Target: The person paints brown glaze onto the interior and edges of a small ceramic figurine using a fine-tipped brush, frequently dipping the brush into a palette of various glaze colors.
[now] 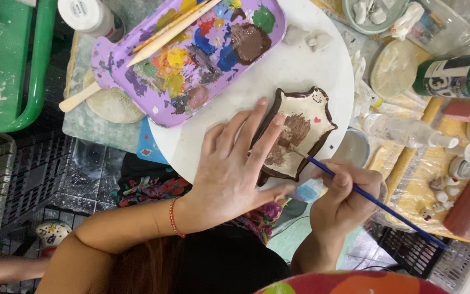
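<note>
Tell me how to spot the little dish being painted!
Find the big round white board in the middle of the table. Near its lower edge, under the left hand, lies the small dish. It alone has a dark brown wavy rim, a cream inside, a tiny red heart and a brown painted patch.

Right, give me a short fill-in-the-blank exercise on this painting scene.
1. The right hand holds a thin brush with a ____ handle.
2. The left hand rests on the small ceramic dish, which sits on a round ____ board.
3. The paint palette is ____.

Missing words: blue; white; purple
</note>
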